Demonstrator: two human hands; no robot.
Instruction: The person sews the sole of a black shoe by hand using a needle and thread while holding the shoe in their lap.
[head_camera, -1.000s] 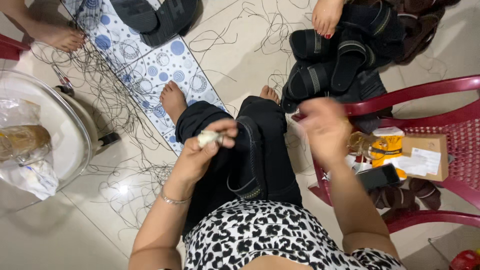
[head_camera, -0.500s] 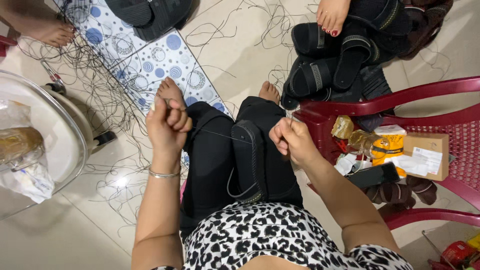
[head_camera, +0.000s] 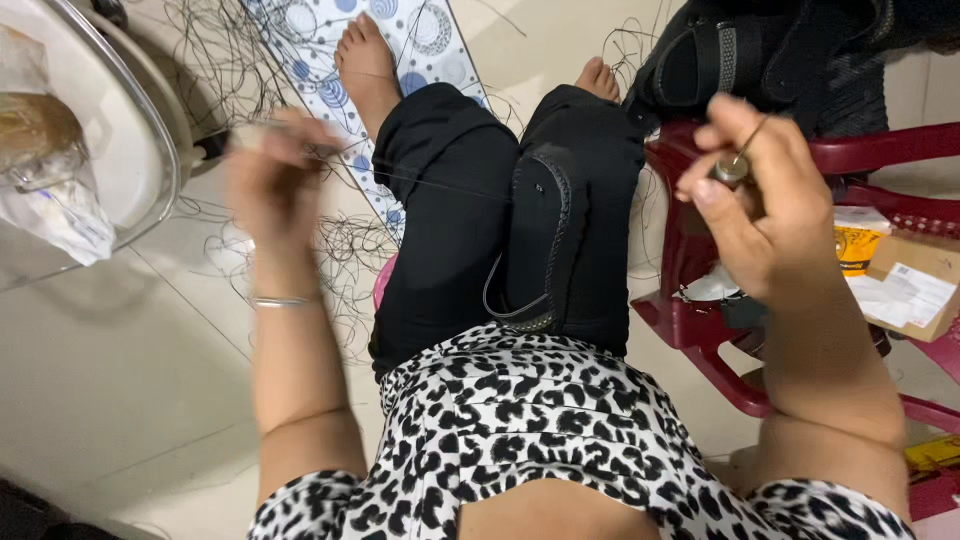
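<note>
Single head-worn cam, looking steeply down from above the seated person, close in. Near edge of frame: the wearer's spotted top (head_camera: 520, 440); far edge: bare feet on a dotted mat (head_camera: 420, 40). Black-trousered legs (head_camera: 500, 200) run up the centre. Left hand (head_camera: 270, 180) sits mid-left, blurred; right hand (head_camera: 765, 200) mid-right, nearer the lens. Far left: a glass-topped table (head_camera: 150, 130) rim. Right: a red plastic chair (head_camera: 880, 150). No 2nd view, so no shared area.
</note>
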